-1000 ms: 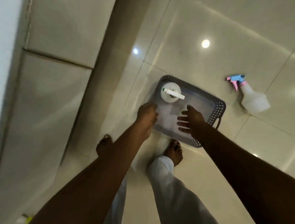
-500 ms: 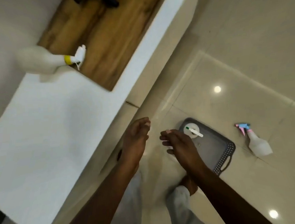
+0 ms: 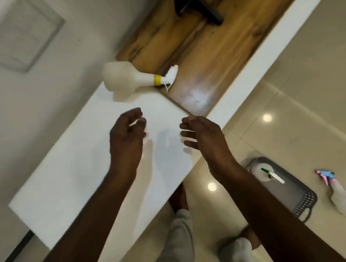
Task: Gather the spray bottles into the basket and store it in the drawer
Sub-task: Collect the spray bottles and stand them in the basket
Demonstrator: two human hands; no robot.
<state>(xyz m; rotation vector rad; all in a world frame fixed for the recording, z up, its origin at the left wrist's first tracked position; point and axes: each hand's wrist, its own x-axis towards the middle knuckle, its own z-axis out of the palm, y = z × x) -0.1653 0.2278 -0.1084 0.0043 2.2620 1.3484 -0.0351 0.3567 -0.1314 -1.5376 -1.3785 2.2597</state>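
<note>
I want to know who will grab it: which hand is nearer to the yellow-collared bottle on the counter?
Left. The left hand hovers just below the yellow-collared bottle; the right hand is farther, below and to its right.

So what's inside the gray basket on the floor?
One white spray bottle with a green tip stands in the basket. The rest of the part in view looks bare. The person's right arm covers the near corner, so that part can't be seen.
</note>
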